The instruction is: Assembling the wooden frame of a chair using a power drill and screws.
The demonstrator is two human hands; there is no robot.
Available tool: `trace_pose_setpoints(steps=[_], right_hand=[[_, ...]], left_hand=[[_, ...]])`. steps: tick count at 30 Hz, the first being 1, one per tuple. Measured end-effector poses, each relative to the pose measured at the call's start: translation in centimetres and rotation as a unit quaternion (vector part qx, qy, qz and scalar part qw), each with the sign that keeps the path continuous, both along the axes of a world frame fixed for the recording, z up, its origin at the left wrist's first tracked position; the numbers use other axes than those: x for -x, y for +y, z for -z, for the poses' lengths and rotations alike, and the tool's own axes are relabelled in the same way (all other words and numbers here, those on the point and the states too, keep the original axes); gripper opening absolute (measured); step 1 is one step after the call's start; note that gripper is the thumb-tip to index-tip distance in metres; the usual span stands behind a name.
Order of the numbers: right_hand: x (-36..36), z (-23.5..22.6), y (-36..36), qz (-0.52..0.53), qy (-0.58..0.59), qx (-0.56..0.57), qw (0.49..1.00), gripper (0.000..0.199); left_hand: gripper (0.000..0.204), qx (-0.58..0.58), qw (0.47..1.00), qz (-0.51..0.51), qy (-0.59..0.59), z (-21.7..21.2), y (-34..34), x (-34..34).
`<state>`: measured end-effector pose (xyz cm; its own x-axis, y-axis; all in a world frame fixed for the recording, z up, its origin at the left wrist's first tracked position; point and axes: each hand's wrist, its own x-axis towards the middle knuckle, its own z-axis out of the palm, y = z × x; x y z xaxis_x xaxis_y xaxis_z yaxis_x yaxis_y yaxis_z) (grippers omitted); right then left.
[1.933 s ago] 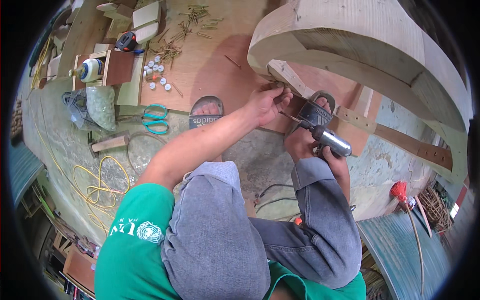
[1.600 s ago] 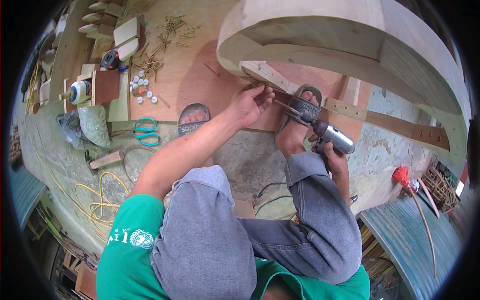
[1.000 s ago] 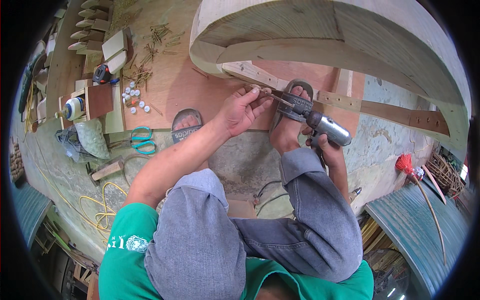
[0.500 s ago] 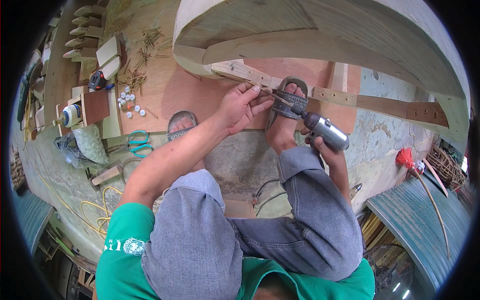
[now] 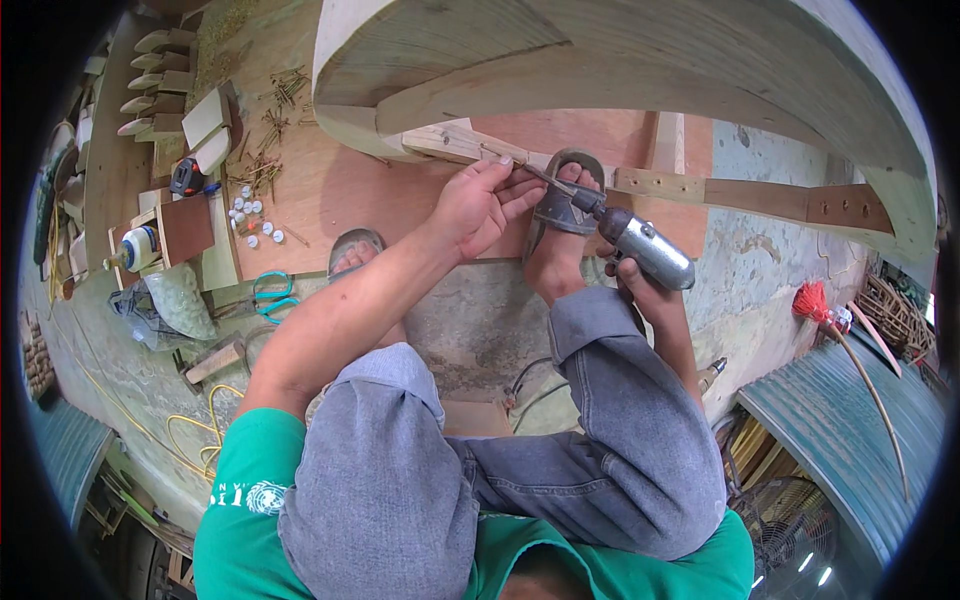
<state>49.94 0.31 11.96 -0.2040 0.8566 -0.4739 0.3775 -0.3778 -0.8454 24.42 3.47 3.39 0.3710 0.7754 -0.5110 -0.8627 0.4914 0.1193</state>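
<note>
In my right hand (image 5: 645,285) is a silver-and-dark power screwdriver (image 5: 650,250), gripped from below, its long bit (image 5: 550,180) pointing up and left. The thumb and forefinger of my left hand (image 5: 478,208) are pinched at the bit's far end, around what looks like a thin screw (image 5: 490,154); the other fingers are loosely extended below the bit. The screw's tip meets the pale wooden strip (image 5: 445,141) under the curved edge of a large wooden piece (image 5: 480,95). My sandalled right foot (image 5: 565,215) stands just behind the bit.
Loose screws (image 5: 265,170) and small white caps (image 5: 245,215) lie on the reddish board (image 5: 350,195). At left are a tape measure (image 5: 187,177), a glue bottle (image 5: 140,245), teal-handled scissors (image 5: 273,293) and a hammer (image 5: 215,362). A drilled strip (image 5: 740,195) extends right.
The bit has come up to the pinched fingers of my left hand, and the screwdriver has tilted slightly. The whole view has shifted a little, moving the wooden piece leftward.
</note>
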Motion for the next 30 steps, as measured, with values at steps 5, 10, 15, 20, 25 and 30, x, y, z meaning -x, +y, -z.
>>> trace_pose_setpoints(steps=[5,10,15,20,25,30], right_hand=[[-0.3,-0.6,0.0,0.008,0.007,0.012,1.000,0.058],[1.0,-3.6,1.3,0.006,0.019,0.019,1.000,0.036],[1.7,-5.2,2.8,-0.065,-0.015,-0.095,0.993,0.033],[2.1,-6.3,3.6,-0.213,-0.090,-0.149,0.961,0.040],[3.6,-6.8,3.3,-0.090,-0.008,-0.102,0.991,0.031],[3.1,-8.4,8.1,-0.142,-0.082,0.002,0.987,0.048]], left_hand=[[0.019,0.012,1.000,0.011,0.002,0.2,0.1,-0.4],[0.019,0.010,1.000,-0.011,0.007,0.0,-0.3,-0.5],[0.019,-0.009,0.999,-0.034,-0.031,0.4,-0.4,-0.4],[0.019,0.003,1.000,-0.021,-0.011,0.6,-0.4,0.2],[0.020,0.006,1.000,-0.008,-0.001,-0.1,-0.1,0.6],[0.022,0.086,0.948,0.124,0.280,1.9,-3.9,6.4]])
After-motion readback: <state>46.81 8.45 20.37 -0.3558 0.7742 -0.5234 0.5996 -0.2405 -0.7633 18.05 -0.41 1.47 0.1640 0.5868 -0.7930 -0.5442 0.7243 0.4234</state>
